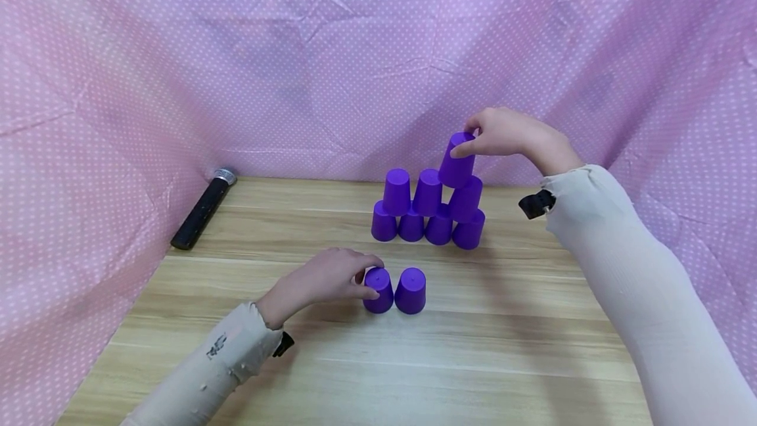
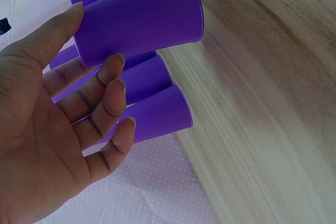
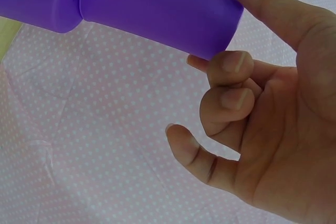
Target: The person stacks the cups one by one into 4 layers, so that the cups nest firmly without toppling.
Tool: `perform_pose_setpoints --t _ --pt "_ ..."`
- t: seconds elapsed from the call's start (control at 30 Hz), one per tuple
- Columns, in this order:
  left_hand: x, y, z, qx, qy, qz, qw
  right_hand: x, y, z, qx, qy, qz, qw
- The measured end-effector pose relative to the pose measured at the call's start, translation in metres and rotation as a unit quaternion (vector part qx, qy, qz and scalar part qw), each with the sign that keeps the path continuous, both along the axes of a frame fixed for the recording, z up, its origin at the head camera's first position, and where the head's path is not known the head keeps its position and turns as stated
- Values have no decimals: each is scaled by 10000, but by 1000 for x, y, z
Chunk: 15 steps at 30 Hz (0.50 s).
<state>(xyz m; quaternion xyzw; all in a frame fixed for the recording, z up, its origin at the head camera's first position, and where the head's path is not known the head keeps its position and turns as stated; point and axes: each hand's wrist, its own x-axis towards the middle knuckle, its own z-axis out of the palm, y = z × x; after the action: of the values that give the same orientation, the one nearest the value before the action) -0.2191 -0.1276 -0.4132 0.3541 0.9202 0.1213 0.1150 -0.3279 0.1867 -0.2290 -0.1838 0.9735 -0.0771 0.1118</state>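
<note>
Upside-down purple cups form a stack: a bottom row of several cups [image 1: 411, 227], then three [image 1: 397, 192] above. My right hand [image 1: 503, 133] pinches a top cup [image 1: 455, 166] near its base, thumb on the near side. That cup tilts slightly over the right part of the second row; in the right wrist view the held cup [image 3: 157, 11] meets another cup's base [image 3: 37, 1]. In front of the stack, my left hand [image 1: 328, 275] holds a purple cup [image 1: 378, 296] between thumb and fingers near its base. Right beside it stands another upside-down cup [image 1: 411, 293].
A black microphone [image 1: 205, 210] with a silver head lies at the back left of the wooden table [image 1: 284, 215]. Pink dotted cloth [image 1: 266, 71] hangs behind the table and along both sides.
</note>
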Motion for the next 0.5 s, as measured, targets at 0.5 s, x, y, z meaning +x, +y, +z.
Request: perform_pose_setpoints --t 0.5 --pt "1 2 1 -32 43 7 10000 3 1 4 -53 -137 -191 9997"
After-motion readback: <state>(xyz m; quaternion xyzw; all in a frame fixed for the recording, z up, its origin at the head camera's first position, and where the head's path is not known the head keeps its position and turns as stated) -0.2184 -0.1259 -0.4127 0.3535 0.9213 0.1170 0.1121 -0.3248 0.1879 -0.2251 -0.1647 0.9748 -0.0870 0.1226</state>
